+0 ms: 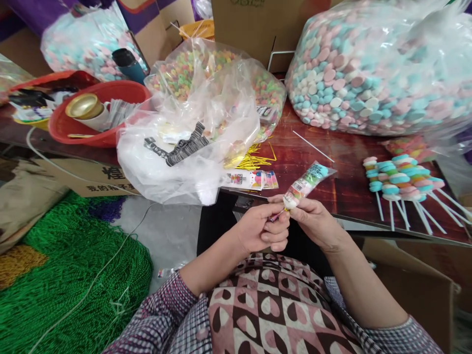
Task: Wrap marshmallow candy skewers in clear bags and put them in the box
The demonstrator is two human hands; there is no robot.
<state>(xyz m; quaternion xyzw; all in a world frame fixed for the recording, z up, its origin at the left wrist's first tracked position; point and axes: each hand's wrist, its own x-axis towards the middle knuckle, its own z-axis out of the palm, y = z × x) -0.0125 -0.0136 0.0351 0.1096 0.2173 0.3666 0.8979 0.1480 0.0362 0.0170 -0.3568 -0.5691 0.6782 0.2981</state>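
Observation:
Between my hands, just off the table's front edge, is a candy skewer (305,183) in a clear printed wrapper, tilted up to the right. My left hand (266,227) is closed around its gathered lower end, where a bit of yellow twist tie shows. My right hand (317,221) pinches the wrapper at the same neck, fingers partly hidden behind it. Nearby on the table lie gold twist ties (254,158) and a row of small printed cards (250,180). A loose white stick (313,146) lies behind the wrapped skewer.
Unwrapped candy skewers (403,179) are piled at the right. A big bag of pastel marshmallows (354,78) stands behind them. Bags of colourful candy (206,64) and a crumpled clear bag (177,172) fill the middle. A red basin (99,140) stands left; green cord (81,255) lies below.

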